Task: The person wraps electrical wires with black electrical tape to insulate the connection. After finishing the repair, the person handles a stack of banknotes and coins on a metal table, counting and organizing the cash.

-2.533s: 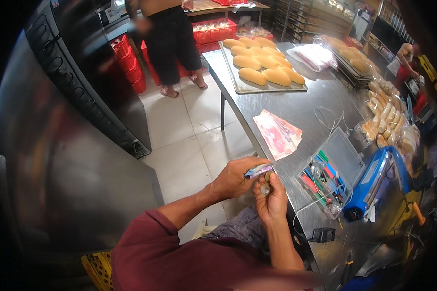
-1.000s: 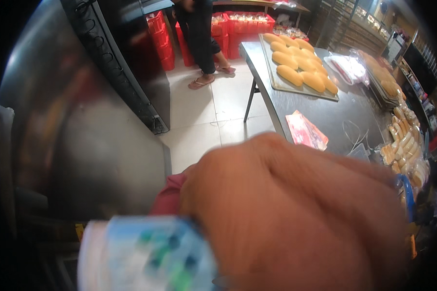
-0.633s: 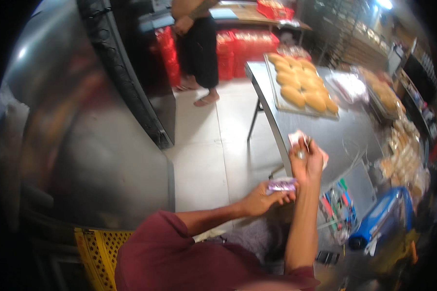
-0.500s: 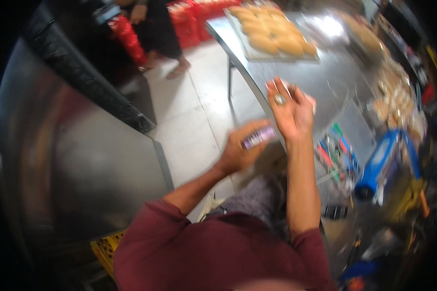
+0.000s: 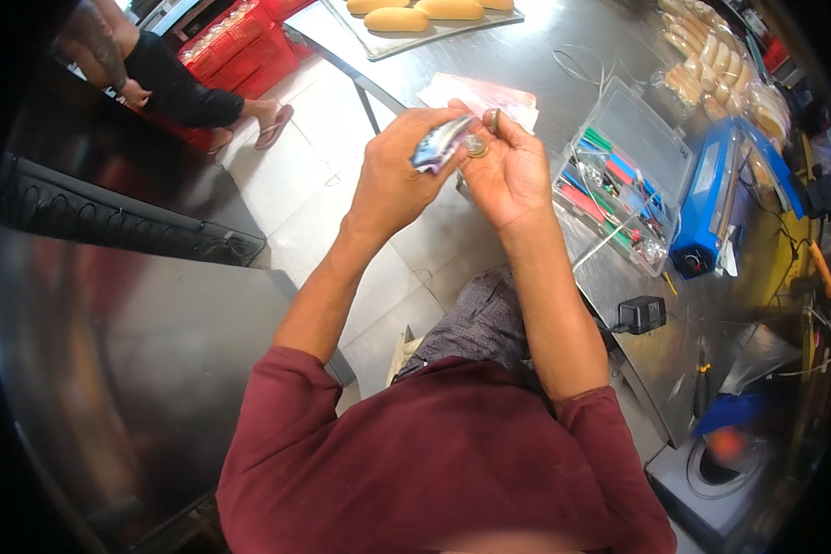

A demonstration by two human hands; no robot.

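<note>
item: your left grip [image 5: 392, 175] closes on a blurred bluish packet [image 5: 439, 145]; your right grip [image 5: 508, 171] cups a small round piece [image 5: 475, 146], kind unclear, above the desk [image 5: 535, 69].

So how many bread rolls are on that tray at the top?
3 on the metal tray: one roll nearest, one beside it, one at the edge. More may be cut off.

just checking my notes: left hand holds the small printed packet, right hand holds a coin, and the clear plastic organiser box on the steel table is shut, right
Not quite. The head view shows the clear organiser box open, its lid tipped back. The rest stands: the left hand holds the small printed packet, the right hand holds a coin, and the box sits on the steel table.
</note>
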